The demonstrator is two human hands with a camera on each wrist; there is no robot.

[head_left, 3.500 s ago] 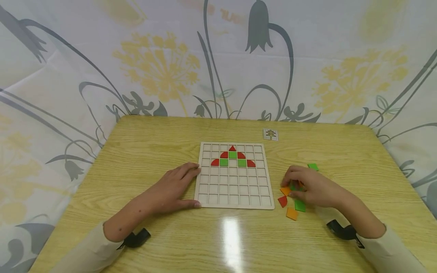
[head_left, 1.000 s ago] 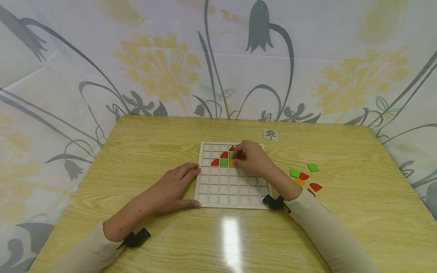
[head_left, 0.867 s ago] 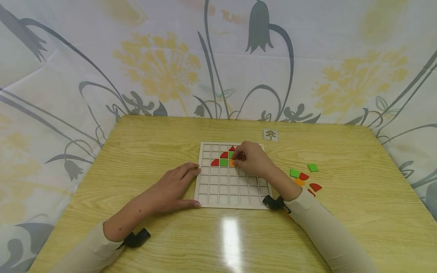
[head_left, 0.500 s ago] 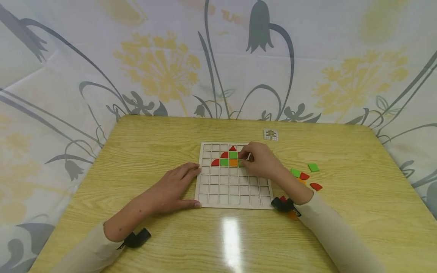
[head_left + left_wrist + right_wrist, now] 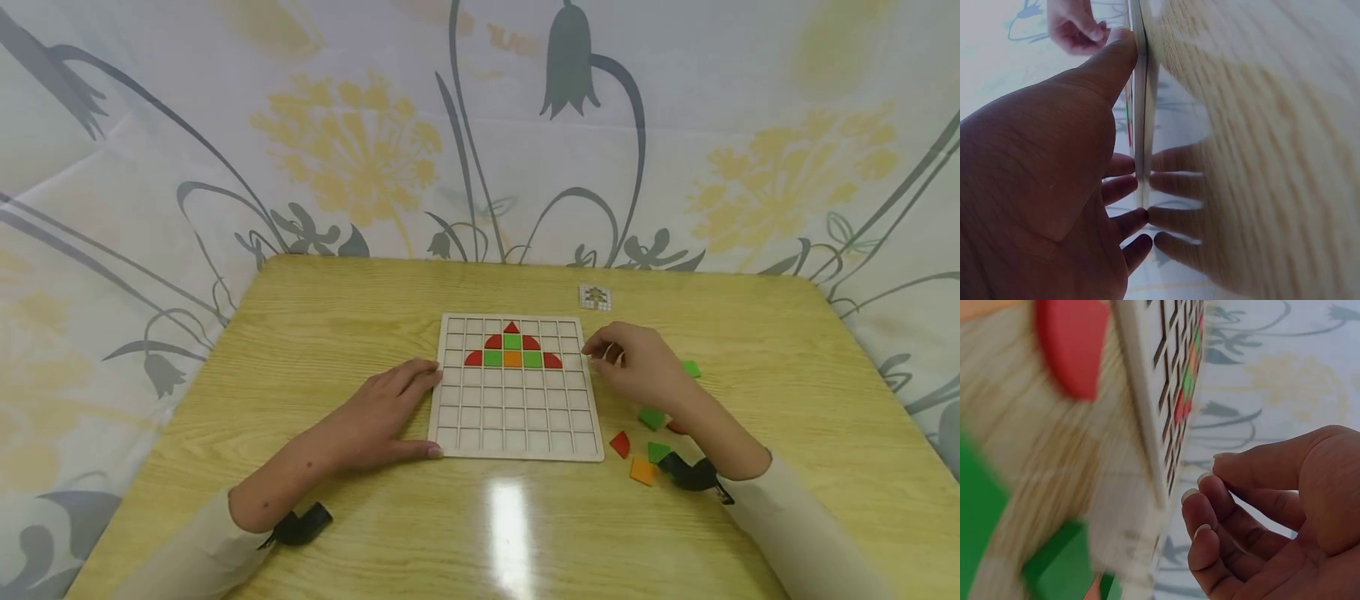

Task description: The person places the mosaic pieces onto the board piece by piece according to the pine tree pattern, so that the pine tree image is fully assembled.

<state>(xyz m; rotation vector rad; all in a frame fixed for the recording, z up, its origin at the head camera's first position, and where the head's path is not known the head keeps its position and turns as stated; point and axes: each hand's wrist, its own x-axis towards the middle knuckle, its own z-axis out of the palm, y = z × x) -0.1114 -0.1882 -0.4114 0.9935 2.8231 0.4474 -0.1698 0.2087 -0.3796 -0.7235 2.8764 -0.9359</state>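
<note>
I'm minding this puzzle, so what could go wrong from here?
The left hand touches the board at its edge; a push might slide it and jog the placed tiles.
The black mount by the right sleeve looks close to the loose orange tile and might nudge it.

Grid board: pale wood look, matt. Tabletop under grid board: wood-grained, smooth, glossy. Red tile just right of grid board: smooth. Picture card behind grid board: paper-like. Floral backdrop beyond: creased cloth.
</note>
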